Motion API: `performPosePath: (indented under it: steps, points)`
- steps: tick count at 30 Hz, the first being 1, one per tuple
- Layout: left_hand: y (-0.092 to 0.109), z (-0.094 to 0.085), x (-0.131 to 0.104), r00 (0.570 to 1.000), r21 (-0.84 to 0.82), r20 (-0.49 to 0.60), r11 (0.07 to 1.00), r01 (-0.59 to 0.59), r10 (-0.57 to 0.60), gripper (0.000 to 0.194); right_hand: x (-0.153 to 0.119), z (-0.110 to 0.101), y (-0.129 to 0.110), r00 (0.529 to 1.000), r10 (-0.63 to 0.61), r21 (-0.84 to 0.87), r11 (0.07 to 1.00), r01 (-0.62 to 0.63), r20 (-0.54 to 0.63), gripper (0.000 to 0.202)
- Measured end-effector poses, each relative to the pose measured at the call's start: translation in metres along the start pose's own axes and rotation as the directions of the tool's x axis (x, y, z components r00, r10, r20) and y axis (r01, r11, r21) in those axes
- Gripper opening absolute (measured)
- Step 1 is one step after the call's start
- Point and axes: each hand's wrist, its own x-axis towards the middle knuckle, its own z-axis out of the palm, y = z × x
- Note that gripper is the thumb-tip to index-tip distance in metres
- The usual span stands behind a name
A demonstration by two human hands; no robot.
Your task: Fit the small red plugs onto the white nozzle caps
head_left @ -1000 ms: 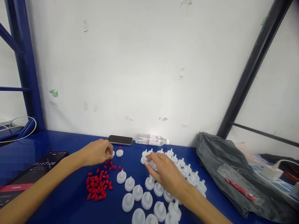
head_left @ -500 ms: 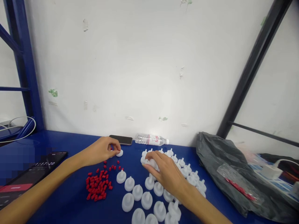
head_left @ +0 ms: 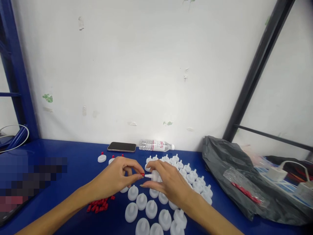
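Observation:
Between the thumb and fingertips of my left hand (head_left: 123, 174) is a small red tip cap (head_left: 142, 174). My right hand (head_left: 168, 179) grips a white nozzle lid (head_left: 154, 176), turned on its side with its spout pointing left at the red cap. Cap and spout tip meet or nearly meet; I cannot tell whether the cap is on. Many more white nozzle lids (head_left: 151, 209) stand spout-up under and around my right hand. Loose red caps (head_left: 99, 206) lie in a pile, partly hidden below my left forearm.
Behind my left hand stand several white lids with red tips (head_left: 102, 158). A phone (head_left: 121, 147) and a clear plastic bottle (head_left: 156, 145) lie along the wall. At the left is a larger dark device (head_left: 14, 209), partly blurred; a black plastic bag (head_left: 217, 163) lies at the right.
My left hand has moved right from the back lids to the right hand, a red cap now showing in its fingers. The right hand's white lid now shows with its spout pointing left.

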Motion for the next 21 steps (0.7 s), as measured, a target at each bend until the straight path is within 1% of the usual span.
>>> performPosePath:
  steps: [2,5,8,11,13,16,18,19,21]
  points:
    - [0.003,0.002,-0.001,1.0,-0.011,0.017,1.0,0.004,-0.004,0.024,0.0,0.001,0.0,1.0,-0.029,-0.024,0.999,0.029,-0.004,0.043]
    - [0.006,0.005,-0.001,1.0,-0.01,0.012,1.0,0.017,-0.017,0.024,0.0,0.001,-0.002,0.998,-0.063,-0.043,0.997,0.061,-0.031,0.041]
    - [0.008,0.007,-0.001,1.0,0.009,-0.011,1.0,0.005,-0.005,0.022,-0.001,-0.001,-0.005,0.997,-0.046,-0.044,0.998,0.043,-0.058,0.042]
    - [0.009,0.007,-0.002,0.999,0.05,-0.047,0.999,-0.02,0.022,0.021,-0.001,-0.002,-0.004,0.999,-0.011,0.01,1.0,0.012,-0.037,0.043]
    - [0.008,0.006,-0.002,0.995,0.086,-0.089,0.995,-0.041,0.049,0.023,-0.001,-0.002,-0.003,1.0,0.0,0.054,0.999,0.001,-0.014,0.045]
    - [0.005,0.003,-0.001,0.985,0.148,-0.139,0.985,-0.085,0.106,0.022,-0.001,-0.001,0.001,1.0,-0.008,0.07,0.997,0.007,0.001,0.055]
    - [0.001,0.002,0.001,0.981,0.19,-0.144,0.976,-0.105,0.133,0.02,-0.002,0.0,0.003,1.0,-0.02,0.068,0.997,0.02,-0.001,0.062]
    - [-0.001,0.002,0.002,0.979,0.21,-0.142,0.971,-0.114,0.145,0.02,-0.002,0.0,0.004,1.0,-0.025,0.069,0.997,0.026,-0.008,0.063]
    - [-0.005,0.002,0.003,0.976,0.246,-0.136,0.96,-0.134,0.171,0.022,-0.002,0.001,0.006,0.999,-0.033,0.072,0.997,0.035,-0.028,0.058]
